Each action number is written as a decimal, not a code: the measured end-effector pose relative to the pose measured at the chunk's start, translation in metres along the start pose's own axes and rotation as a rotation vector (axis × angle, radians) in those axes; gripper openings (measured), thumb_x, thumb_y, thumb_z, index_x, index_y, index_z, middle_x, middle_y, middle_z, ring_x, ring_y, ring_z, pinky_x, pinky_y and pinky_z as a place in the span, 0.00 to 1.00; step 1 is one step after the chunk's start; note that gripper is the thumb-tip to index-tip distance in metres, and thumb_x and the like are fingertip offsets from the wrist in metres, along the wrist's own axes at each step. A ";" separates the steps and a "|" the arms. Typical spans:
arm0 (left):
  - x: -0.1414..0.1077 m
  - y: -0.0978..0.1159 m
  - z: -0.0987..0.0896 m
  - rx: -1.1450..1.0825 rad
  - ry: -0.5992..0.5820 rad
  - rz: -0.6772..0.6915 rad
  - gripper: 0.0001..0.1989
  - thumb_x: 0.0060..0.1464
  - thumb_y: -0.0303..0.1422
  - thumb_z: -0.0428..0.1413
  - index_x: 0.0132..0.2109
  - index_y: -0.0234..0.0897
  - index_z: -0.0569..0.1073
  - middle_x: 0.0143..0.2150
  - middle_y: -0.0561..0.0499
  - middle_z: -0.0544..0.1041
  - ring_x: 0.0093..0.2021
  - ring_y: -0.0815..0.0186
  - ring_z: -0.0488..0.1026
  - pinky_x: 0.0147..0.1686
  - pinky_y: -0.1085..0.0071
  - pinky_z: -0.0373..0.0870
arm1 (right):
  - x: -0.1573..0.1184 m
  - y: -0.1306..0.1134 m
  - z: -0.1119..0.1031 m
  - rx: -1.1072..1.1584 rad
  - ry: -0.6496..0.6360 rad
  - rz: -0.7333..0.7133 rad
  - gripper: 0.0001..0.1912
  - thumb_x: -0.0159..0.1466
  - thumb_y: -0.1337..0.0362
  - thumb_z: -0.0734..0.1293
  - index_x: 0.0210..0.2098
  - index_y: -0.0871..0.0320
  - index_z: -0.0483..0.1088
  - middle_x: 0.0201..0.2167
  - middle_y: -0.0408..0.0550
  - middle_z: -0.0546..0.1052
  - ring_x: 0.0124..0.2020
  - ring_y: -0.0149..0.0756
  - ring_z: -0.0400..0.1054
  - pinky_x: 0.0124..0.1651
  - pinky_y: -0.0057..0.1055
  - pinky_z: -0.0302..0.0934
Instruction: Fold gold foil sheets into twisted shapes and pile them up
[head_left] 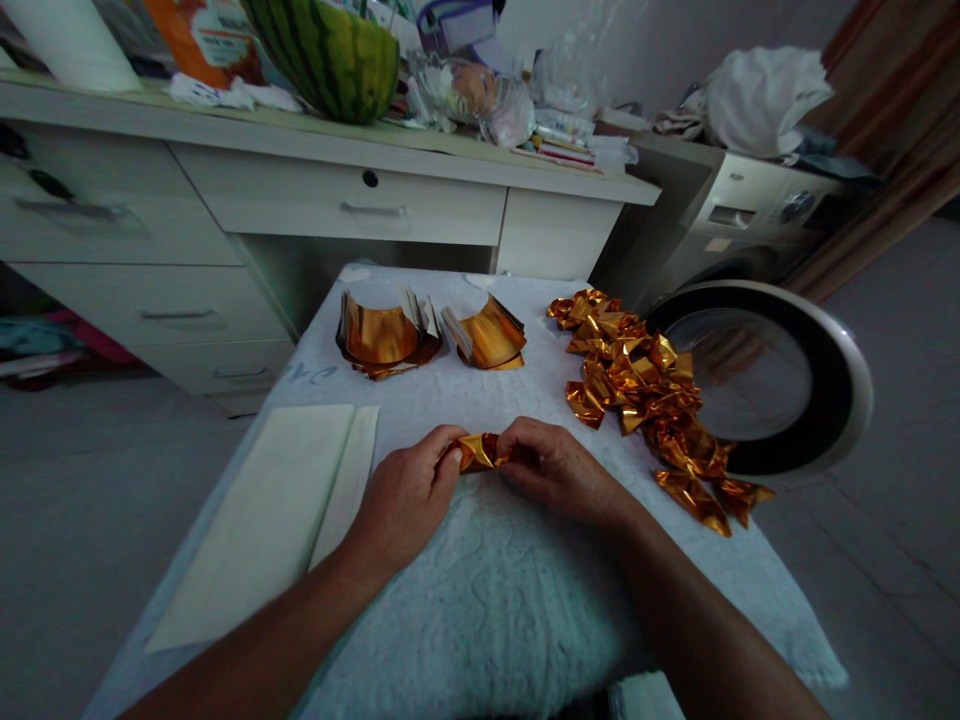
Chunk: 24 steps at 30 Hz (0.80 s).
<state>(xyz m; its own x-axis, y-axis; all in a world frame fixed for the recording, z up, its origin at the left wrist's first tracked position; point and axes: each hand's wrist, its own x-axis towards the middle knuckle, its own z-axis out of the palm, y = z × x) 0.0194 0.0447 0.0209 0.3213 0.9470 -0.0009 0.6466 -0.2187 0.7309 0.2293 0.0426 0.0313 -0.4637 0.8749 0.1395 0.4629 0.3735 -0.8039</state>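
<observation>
Between my two hands, over the middle of the cloth-covered table, is a small gold foil piece point(478, 452). My left hand point(411, 492) is closed on its left end, thumb toward me. The fingers of my right hand point(553, 462) pinch its right end. Beyond my hands stand two curled stacks of gold foil sheets, a larger left stack point(381, 335) and a smaller right stack point(491, 333). A heap of folded gold foil pieces point(637, 375) spreads along the table's right side. Pale paper sheets point(262, 510) lie flat by my left forearm.
The light blue cloth point(495, 590) covers the table. Behind it is a white drawer desk point(352, 205) bearing a cut watermelon point(322, 60), an orange bag point(206, 40) and plastic bags. At right, a washing machine point(750, 215) has its round door point(757, 370) swung out beside the table.
</observation>
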 end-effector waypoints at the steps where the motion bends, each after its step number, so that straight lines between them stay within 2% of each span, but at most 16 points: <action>1: 0.000 0.000 0.000 -0.002 0.004 0.005 0.17 0.63 0.35 0.43 0.50 0.38 0.73 0.38 0.49 0.80 0.37 0.60 0.77 0.38 0.66 0.66 | 0.000 0.000 0.000 0.012 0.003 0.003 0.08 0.60 0.75 0.64 0.35 0.57 0.67 0.31 0.40 0.69 0.30 0.27 0.62 0.34 0.24 0.56; 8: -0.001 0.001 -0.003 -0.048 0.040 0.002 0.21 0.67 0.41 0.39 0.53 0.37 0.70 0.25 0.55 0.72 0.28 0.62 0.73 0.31 0.68 0.62 | -0.001 0.000 -0.002 0.081 0.014 0.042 0.06 0.59 0.73 0.65 0.35 0.56 0.66 0.27 0.38 0.66 0.26 0.26 0.60 0.31 0.24 0.54; 14: -0.002 0.000 -0.003 -0.111 0.061 -0.011 0.21 0.67 0.44 0.39 0.57 0.38 0.65 0.26 0.56 0.71 0.28 0.63 0.72 0.32 0.68 0.62 | -0.002 0.004 -0.001 0.158 0.078 0.091 0.02 0.62 0.70 0.64 0.34 0.56 0.66 0.24 0.37 0.67 0.23 0.26 0.59 0.27 0.23 0.53; 18: -0.002 -0.003 -0.001 -0.074 0.053 -0.010 0.21 0.67 0.43 0.40 0.58 0.38 0.64 0.26 0.56 0.70 0.28 0.63 0.72 0.32 0.67 0.62 | 0.002 0.011 -0.004 0.046 0.247 0.074 0.01 0.62 0.67 0.64 0.33 0.57 0.68 0.24 0.38 0.68 0.23 0.26 0.60 0.27 0.23 0.54; 21: -0.001 -0.004 -0.001 -0.038 0.042 -0.005 0.20 0.66 0.43 0.41 0.58 0.39 0.64 0.27 0.56 0.70 0.29 0.62 0.72 0.31 0.68 0.61 | 0.004 0.014 -0.009 -0.018 0.449 0.083 0.03 0.62 0.66 0.65 0.35 0.57 0.71 0.25 0.40 0.70 0.25 0.27 0.62 0.29 0.25 0.57; 24: -0.001 -0.004 -0.001 -0.032 0.034 0.004 0.20 0.65 0.43 0.42 0.58 0.38 0.64 0.26 0.57 0.70 0.28 0.62 0.72 0.30 0.68 0.61 | 0.004 0.015 -0.016 0.037 0.676 0.123 0.06 0.61 0.63 0.66 0.38 0.57 0.71 0.27 0.42 0.72 0.26 0.28 0.63 0.29 0.26 0.59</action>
<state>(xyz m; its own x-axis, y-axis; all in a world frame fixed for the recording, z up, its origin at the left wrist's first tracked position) 0.0159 0.0447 0.0188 0.2999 0.9536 0.0247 0.6228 -0.2153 0.7522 0.2463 0.0568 0.0285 0.1695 0.9147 0.3668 0.4500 0.2593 -0.8546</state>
